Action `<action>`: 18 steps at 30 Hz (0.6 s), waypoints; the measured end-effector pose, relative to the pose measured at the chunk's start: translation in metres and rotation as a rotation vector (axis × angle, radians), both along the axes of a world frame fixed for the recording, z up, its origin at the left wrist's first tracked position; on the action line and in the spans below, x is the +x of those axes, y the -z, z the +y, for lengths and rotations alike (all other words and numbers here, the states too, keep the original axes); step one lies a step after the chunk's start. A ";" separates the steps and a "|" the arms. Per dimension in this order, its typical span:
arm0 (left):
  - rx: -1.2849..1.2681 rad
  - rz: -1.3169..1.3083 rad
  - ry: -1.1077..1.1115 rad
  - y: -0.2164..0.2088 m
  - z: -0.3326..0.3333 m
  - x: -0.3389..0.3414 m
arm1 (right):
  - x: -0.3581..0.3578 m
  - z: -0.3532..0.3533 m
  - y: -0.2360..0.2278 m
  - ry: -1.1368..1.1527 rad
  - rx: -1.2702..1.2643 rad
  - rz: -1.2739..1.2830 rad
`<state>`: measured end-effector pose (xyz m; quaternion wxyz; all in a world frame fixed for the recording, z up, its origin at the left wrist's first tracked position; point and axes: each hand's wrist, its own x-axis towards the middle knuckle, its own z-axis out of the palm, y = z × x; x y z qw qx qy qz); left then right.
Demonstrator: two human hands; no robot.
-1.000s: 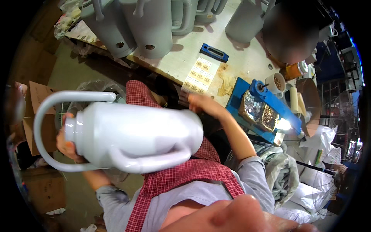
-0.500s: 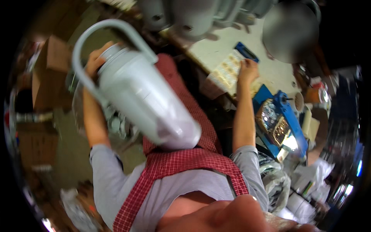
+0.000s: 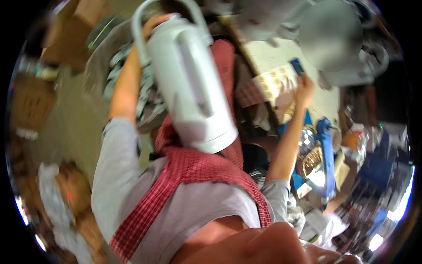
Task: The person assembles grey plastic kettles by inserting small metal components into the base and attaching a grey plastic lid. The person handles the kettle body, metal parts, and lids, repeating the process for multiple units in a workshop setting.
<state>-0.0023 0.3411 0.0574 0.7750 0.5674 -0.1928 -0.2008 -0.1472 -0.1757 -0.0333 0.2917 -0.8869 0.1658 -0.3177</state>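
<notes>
A pale grey thermos jug point(image 3: 198, 97) with a big looped carrying handle lies tilted across my lap, its wide base toward me against the red checked apron point(image 3: 198, 165). My left hand point(image 3: 154, 25) is closed around its far, narrow end inside the loop; part of the fingers is hidden behind the jug. A long side grip on the jug faces up. On the table at the right, my right hand point(image 3: 304, 90) has its fingers bunched at the end of a small dark blue object point(image 3: 297, 66). Beside that hand lies a sheet of yellowish stickers point(image 3: 273, 83); blur hides what the fingertips hold.
More grey jugs point(image 3: 268, 17) stand at the table's point(image 3: 281, 50) far side. A blue tool frame point(image 3: 325, 154) with shiny contents is by my right arm. A bag of grey parts point(image 3: 147, 92) sits beyond my left arm, and cardboard boxes point(image 3: 33, 103) stand at the left.
The jug has rolled, so its side grip now faces up, and it lies less slanted. The whole view has shifted and turned. My right hand stays by the stickers and the blue object.
</notes>
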 end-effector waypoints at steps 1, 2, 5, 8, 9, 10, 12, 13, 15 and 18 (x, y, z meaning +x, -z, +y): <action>-0.031 -0.056 0.019 0.008 -0.008 0.012 | 0.006 -0.030 0.028 0.085 -0.160 0.053; -0.030 0.006 0.005 0.018 -0.004 0.019 | 0.005 -0.040 0.041 0.201 -0.140 0.168; -0.041 0.277 -0.108 0.024 -0.004 0.020 | 0.012 -0.015 0.054 0.413 -0.177 0.148; -0.018 0.194 -0.068 0.036 0.003 0.034 | 0.012 -0.018 0.058 0.344 0.062 0.085; -0.011 0.174 -0.070 0.031 -0.002 0.030 | 0.011 -0.017 0.060 0.332 0.049 0.087; -0.006 0.154 -0.073 0.028 -0.007 0.027 | 0.011 -0.017 0.059 0.320 0.035 0.087; -0.036 0.193 -0.130 0.028 -0.007 0.025 | 0.009 -0.010 0.060 0.273 -0.130 0.073; -0.053 0.212 -0.158 0.028 -0.008 0.023 | 0.010 -0.007 0.061 0.286 -0.124 0.060; -0.042 0.190 -0.171 0.020 -0.018 0.017 | 0.011 -0.007 0.065 0.319 -0.111 0.031; -0.034 0.213 -0.206 0.025 -0.010 0.017 | 0.019 -0.007 0.065 0.347 -0.085 0.061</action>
